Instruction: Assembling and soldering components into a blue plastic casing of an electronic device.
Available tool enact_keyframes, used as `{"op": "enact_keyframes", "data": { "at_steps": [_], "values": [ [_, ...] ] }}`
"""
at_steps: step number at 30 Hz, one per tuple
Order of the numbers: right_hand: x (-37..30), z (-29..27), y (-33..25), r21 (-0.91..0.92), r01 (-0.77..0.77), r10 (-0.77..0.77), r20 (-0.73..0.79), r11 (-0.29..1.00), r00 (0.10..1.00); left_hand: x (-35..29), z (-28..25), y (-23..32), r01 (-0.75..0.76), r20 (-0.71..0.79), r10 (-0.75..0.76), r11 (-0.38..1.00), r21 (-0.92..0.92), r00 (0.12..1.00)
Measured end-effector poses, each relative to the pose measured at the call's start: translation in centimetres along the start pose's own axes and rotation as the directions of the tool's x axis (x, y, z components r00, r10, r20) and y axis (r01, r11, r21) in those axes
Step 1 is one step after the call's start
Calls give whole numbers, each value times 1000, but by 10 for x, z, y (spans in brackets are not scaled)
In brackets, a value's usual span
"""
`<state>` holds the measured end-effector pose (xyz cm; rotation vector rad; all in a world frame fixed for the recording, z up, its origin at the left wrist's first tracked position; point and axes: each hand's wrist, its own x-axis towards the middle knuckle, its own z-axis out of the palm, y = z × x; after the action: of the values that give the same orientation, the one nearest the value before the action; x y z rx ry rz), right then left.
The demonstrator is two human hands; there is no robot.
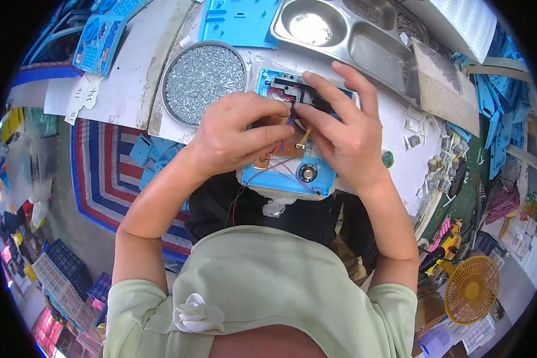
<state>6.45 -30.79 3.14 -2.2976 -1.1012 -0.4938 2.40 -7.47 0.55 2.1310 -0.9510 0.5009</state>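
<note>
Blue casing [324, 162] sits on the counter [394, 134] right in front of the person, inner side up. Inside it: brown circuit board [291, 149], round speaker [307, 173] near the lower right, black part [287, 88] at the top, thin red wires [280, 172] across, some hanging past the lower edge. Left hand [230, 134] and right hand [347, 128] close together over the casing, fingertips almost meeting at the wires – left thumb and forefinger nearly together, right fingers spread and bent; can't tell what, if anything, is pinched. Round metal tray [163, 83] just left of the casing, full of small silver metal pieces [203, 80]. Compartment tray [347, 52] beyond, steel: pale heap of small bits [309, 28] in the rounded compartment, more small pieces in the far ones, its far edge cut off by the frame. Striped fabric [92, 173] below the counter at left, blue plastic parts [150, 152] lying in it, partly hidden by the left forearm. Navy crate [65, 262] lower left, contents hard to make out. Middle of the board hidden under the fingers.
</note>
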Motion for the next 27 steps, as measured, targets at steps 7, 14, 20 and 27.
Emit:
{"op": "enact_keyframes", "data": {
  "at_steps": [7, 14, 20, 27],
  "values": [
    [-6, -3, 10, -4, 17, -17, -21, 1000, 1000, 5, -7, 2, -27, -34, 28, 999, 36, 999],
    [-14, -4, 7, -27, -33, 30, -102, 999, 994, -8, -7, -2, 97, -143, -88, 994, 57, 986],
    [1, 0, -3, -57, 18, -17, 32, 998, 999, -7, -7, 9, 144, -153, -134, 988, 55, 979],
    [-25, -7, 5, -42, -99, 94, -113, 994, 989, -12, -6, 9, 390, -203, -337, 853, 346, 919]
  ]
}}
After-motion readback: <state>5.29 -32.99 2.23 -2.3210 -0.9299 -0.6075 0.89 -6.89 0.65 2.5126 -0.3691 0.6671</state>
